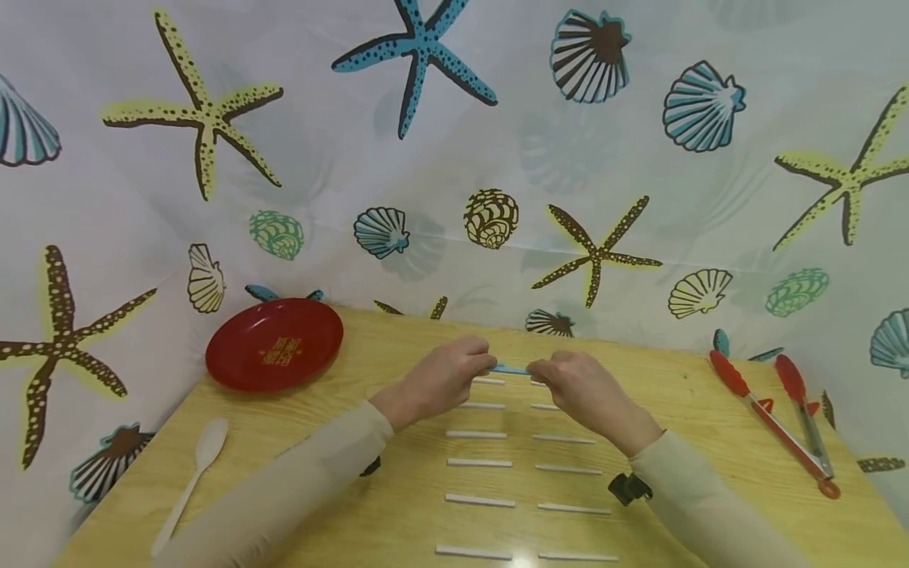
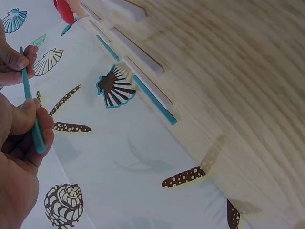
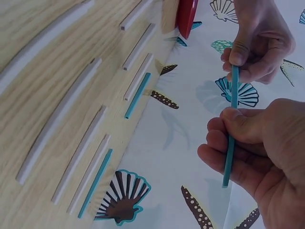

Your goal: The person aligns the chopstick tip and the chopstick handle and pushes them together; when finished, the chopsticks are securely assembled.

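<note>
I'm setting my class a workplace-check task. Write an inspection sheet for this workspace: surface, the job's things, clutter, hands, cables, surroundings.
Surface: light wood-grain table.
Job's things: one held blue stick, raised off the table; white sticks laid in two columns; two loose blue sticks at the columns' far ends, nearest the cloth.
Clutter: red plate at back left; pale spoon at left; red-tipped tongs, spread, at right.
Hands: left hand and right hand both pinch the held blue stick.
Cables: nothing seen.
Surroundings: white cloth printed with starfish and shells, behind the table.
</note>
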Motion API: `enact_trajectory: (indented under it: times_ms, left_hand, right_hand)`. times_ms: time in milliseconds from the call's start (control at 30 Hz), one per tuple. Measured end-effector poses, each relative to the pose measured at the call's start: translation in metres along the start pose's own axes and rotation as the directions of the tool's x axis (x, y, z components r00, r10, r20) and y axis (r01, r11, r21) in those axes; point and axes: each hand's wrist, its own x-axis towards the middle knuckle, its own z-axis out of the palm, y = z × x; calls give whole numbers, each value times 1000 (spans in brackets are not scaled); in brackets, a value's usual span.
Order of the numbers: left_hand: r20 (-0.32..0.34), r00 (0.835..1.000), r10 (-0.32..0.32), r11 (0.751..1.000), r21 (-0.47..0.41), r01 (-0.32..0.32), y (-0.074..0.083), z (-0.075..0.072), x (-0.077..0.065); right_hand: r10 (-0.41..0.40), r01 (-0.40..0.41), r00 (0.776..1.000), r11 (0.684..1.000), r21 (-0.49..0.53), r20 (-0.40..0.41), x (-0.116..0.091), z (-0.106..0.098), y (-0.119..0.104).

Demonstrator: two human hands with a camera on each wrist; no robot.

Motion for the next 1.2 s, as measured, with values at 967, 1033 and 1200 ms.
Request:
enact_trajectory:
  times_ms: [967, 1033, 1200]
  left_hand:
    - [385, 770, -509, 844, 48, 534, 6, -24, 8]
    - [391, 746, -539, 818, 34, 574, 3, -24, 5]
    - [382, 690, -614, 761, 56, 646, -5, -27, -6]
  right_hand:
    - [212, -223, 966, 973, 65, 150, 22, 15, 39]
    - [246, -270, 947, 958, 98, 206, 22, 22, 45]
    - [268, -322, 920, 933, 162, 287, 21, 35, 64]
